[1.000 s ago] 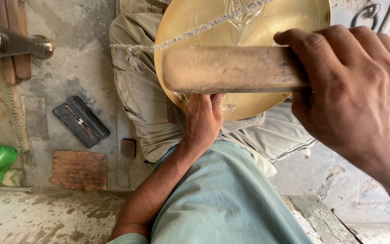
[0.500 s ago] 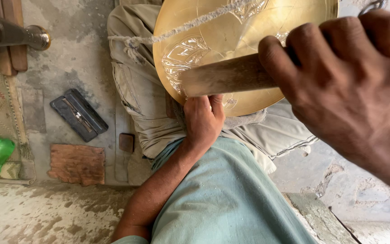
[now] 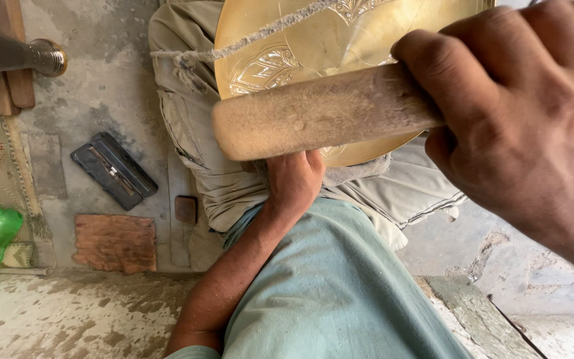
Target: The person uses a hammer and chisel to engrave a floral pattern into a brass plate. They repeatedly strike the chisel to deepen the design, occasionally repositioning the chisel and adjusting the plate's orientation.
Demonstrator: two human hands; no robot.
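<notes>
The right hand (image 3: pixel 519 126) has its fingers wrapped tight around a thick pale wooden stick (image 3: pixel 320 113) lying across the round engraved brass plate (image 3: pixel 313 46), whose lower edge the left hand (image 3: pixel 293 183) grips beneath that stick.

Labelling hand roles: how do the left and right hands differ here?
The right hand is raised close to the camera, fist shut around a wooden mallet; the left hand sits low at the brass plate's lower edge, fingers hidden behind the mallet. Both are bare.
</notes>
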